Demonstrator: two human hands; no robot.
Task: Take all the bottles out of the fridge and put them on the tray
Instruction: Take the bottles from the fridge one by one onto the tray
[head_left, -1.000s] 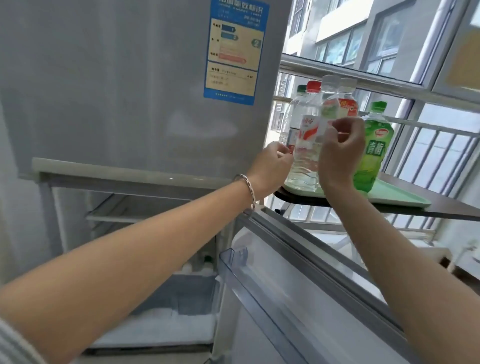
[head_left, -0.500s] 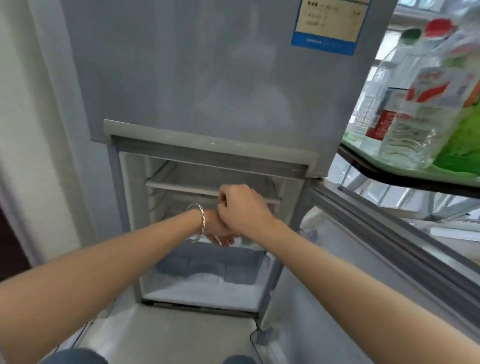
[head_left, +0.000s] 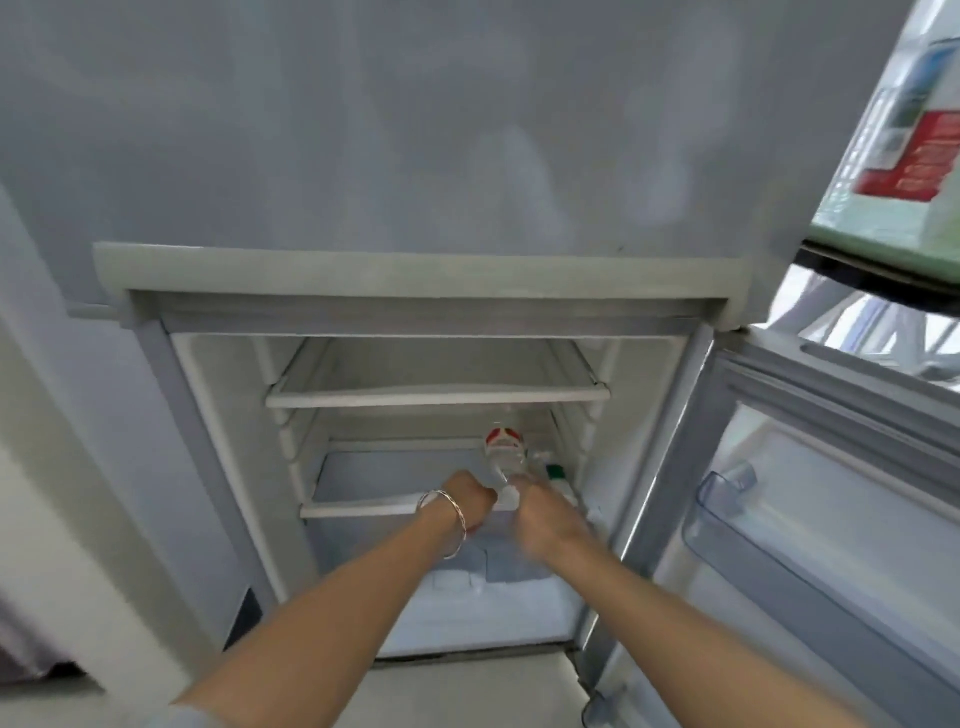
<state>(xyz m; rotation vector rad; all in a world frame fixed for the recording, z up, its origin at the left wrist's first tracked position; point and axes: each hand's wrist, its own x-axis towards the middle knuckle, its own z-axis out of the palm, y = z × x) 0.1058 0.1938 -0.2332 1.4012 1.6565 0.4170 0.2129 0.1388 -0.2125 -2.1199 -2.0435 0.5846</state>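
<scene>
The fridge's lower compartment (head_left: 436, 395) stands open. On its second shelf, at the right, lies a clear bottle with a red-and-white label (head_left: 501, 446). Beside it is a second bottle with a green cap (head_left: 557, 472). My left hand (head_left: 470, 500), with a bracelet on the wrist, is curled at the clear bottle's white cap end. My right hand (head_left: 545, 517) is blurred and covers the neck of the green-capped bottle. Whether either hand grips a bottle does not show. At the top right the green tray (head_left: 878, 236) holds bottles, one with a red label (head_left: 930, 156).
The fridge door (head_left: 810, 467) hangs open to the right, with a clear door bin (head_left: 737, 525) on it. The top shelf (head_left: 436, 397) is bare. A frosty drawer (head_left: 498, 582) sits under the hands. The tray rests on a dark ledge (head_left: 883, 270) by the window.
The view has tilted further down. Both hands have moved from the fridge opening deeper in, onto the bottles on the second shelf. A second ago they were at the tray.
</scene>
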